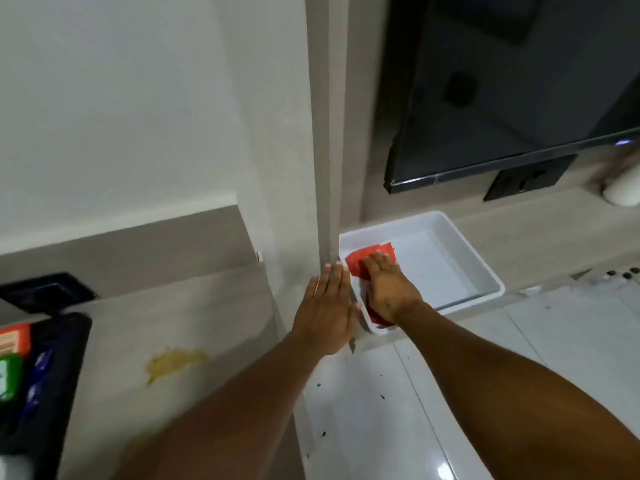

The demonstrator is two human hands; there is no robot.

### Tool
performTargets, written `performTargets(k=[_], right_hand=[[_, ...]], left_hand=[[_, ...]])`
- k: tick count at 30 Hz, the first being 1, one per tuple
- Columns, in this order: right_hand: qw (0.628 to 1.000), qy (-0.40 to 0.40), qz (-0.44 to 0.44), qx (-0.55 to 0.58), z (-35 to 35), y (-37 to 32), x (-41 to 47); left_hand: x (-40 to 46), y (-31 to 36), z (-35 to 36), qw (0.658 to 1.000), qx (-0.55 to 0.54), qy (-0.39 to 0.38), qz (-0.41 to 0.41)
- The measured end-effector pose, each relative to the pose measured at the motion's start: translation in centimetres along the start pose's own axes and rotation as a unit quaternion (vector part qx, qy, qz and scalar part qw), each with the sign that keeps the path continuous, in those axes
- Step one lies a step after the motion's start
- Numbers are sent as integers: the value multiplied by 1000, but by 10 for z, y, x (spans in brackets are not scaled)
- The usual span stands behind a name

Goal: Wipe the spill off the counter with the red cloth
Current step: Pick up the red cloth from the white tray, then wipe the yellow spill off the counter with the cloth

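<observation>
Over on the right, past the wall corner (323,168), a white tray (485,271) sits on the desk (540,230), and the red cloth (367,258) is lying in its left end. Right hand (388,289) is flat on top of that cloth, fingers (379,261) stretched out and pressing down, not curled around it, so nothing's actually gripped. Left hand (327,310) is also spread flat, fingers wide, resting up against the corner just beside the tray and holding nothing. Meanwhile the yellowish spill (175,363) is on the desk on the left side of that wall, well apart from the cloth. Farther left there's a dark tray (65,358) with some colourful packets (12,358) in it. Up right, a black screen (519,98) hangs on the wall above a dark socket (526,178).
</observation>
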State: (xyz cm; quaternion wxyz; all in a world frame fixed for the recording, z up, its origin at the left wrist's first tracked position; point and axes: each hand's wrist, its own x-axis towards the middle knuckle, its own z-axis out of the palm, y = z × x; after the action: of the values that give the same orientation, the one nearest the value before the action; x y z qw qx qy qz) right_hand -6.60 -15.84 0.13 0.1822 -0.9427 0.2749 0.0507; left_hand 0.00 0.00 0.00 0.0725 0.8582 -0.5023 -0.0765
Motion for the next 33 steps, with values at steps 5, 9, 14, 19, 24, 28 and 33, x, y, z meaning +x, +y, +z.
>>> performTargets(k=[5, 9, 14, 19, 24, 28, 33], right_hand=[[999, -29, 37, -13, 24, 6, 34], [998, -36, 55, -23, 38, 9, 44], [997, -34, 70, 29, 19, 8, 41], [997, -12, 64, 41, -25, -17, 10], [999, 21, 17, 30, -34, -74, -50], [998, 19, -4, 53, -4, -135, -111], [995, -6, -10, 100, 39, -196, -175]], left_hand=[[23, -5, 16, 1000, -16, -16, -17], [29, -19, 28, 998, -27, -51, -24], [23, -24, 26, 999, -33, -31, -20], [-3, -25, -5, 1000, -21, -11, -8], [-52, -34, -38, 1000, -18, 21, -15], [-123, -53, -52, 999, -29, 17, -33], [-226, -88, -50, 998, -6, 25, -51]])
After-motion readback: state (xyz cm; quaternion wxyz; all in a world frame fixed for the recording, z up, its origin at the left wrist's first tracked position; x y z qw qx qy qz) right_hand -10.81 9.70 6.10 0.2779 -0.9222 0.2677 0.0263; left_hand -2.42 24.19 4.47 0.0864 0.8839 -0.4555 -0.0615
